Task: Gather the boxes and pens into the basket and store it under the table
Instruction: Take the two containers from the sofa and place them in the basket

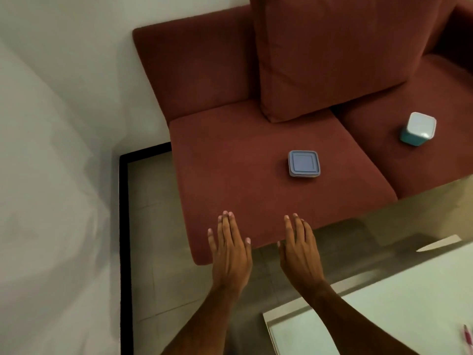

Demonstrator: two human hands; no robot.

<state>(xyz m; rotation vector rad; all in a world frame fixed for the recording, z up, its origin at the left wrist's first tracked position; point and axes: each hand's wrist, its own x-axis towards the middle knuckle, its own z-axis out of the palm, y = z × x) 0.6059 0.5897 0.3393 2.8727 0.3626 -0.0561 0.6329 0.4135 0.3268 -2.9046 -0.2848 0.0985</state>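
Flat blue lidded box [304,163] on sofa [256,190]

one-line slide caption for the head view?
Both bare hands, left and right, open above red sofa holding flat blue box and teal cube box.

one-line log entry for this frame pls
phase: reach | left hand: open, empty | right hand: open, empty | flat box: on sofa | tall box: on sofa | pen: on table | basket: not visible
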